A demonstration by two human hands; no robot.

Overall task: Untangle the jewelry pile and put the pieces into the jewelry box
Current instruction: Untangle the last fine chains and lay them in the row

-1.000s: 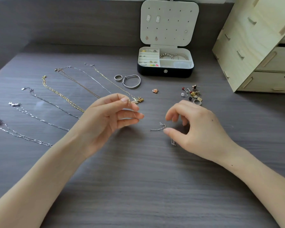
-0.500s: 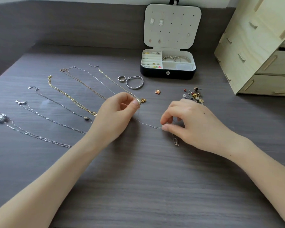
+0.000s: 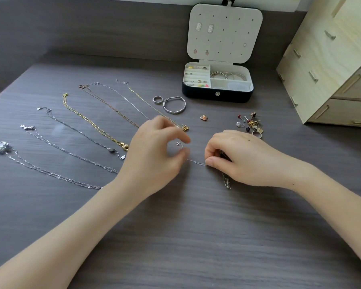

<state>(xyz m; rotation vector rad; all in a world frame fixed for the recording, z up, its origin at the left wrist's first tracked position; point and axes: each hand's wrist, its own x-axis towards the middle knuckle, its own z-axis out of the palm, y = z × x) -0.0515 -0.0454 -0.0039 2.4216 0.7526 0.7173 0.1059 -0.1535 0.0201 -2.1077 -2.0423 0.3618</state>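
Pale wooden drawers — grey table

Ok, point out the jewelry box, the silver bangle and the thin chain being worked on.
jewelry box [image 3: 196, 95], head view, dark front wall.
silver bangle [image 3: 174, 111], head view, near side of its band.
thin chain [image 3: 196, 162], head view, bare middle stretch.

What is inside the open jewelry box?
In the jewelry box: small earrings and rings in the left slots, silver bangles back right. The front wall partly hides the front-right compartment's floor.
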